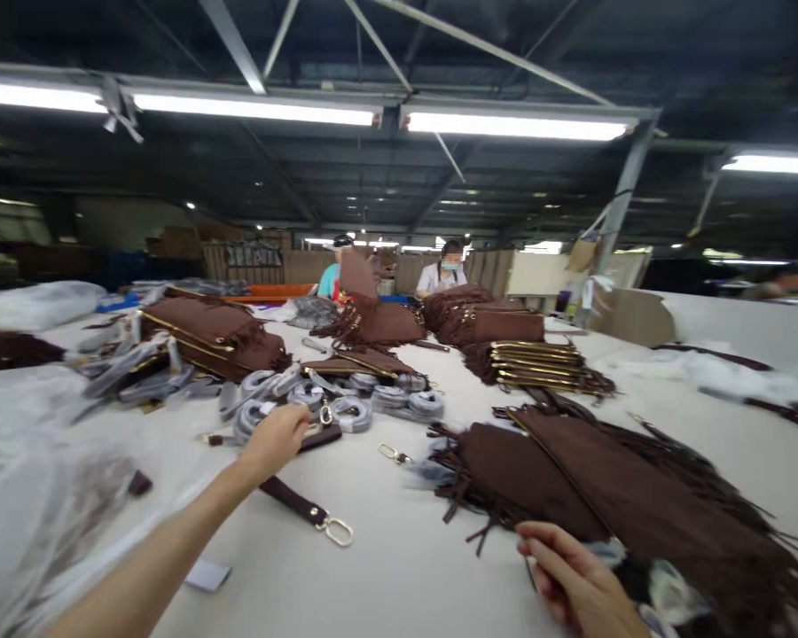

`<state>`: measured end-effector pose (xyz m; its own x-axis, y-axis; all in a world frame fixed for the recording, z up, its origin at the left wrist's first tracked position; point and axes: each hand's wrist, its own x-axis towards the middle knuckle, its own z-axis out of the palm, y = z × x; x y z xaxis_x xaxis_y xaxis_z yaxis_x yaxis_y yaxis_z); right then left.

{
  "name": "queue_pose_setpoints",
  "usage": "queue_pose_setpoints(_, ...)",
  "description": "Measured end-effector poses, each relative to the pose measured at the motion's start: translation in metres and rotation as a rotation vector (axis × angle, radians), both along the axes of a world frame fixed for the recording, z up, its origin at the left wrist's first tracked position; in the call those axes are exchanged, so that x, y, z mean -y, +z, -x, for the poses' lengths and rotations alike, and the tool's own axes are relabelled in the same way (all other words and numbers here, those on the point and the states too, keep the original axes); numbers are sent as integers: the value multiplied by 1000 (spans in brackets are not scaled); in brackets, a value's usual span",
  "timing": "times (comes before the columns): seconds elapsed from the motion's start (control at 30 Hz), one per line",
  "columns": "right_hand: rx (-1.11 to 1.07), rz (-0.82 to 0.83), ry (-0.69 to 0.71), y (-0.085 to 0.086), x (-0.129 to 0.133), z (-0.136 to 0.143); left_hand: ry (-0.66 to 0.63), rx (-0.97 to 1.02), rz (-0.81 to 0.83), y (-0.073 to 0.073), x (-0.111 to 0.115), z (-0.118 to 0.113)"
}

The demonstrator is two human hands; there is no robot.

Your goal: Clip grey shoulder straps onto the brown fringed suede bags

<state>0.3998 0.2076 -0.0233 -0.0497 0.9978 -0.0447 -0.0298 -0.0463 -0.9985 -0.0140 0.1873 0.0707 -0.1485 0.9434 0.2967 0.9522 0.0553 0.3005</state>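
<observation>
Here, tabletop (pixel 392 576) (white, roomy) parts left hand (pixel 277 440) from fringed bag (pixel 505 465) edge.

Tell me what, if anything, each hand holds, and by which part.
The right hand seems to pinch a thin dark strand near its upper end; whether the left hand, near a gold clasp, holds anything is unclear.

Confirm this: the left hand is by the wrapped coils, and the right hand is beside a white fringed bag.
Not quite: the fringed bag beside the right hand is dark brown, not white, as the head view shows. The left hand is indeed by the wrapped coils.
</observation>
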Motion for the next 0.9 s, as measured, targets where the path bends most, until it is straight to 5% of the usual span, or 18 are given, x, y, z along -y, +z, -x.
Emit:
queue_pose_setpoints(0.13, -97, -18, -5, 12, 8, 7, -238, -71, 60, -10, -10, -61)
queue_pose_setpoints(0.4, -200, -76, -69, 12, 3, 5, -603, -191, 36, -23, -46, -225)
queue_pose_setpoints(0.6, -405, -217, 130, 12, 3, 7, -919, -371, -51, -33, -89, -303)
queue_pose_setpoints(0.73, -619, -193, 348, 16, 3, 2, -871, -390, -9, -40, -108, -337)
queue_pose_setpoints(0.9, -673, -169, 425, 29, 4, -8, -777, -365, 24, -35, -110, -362)
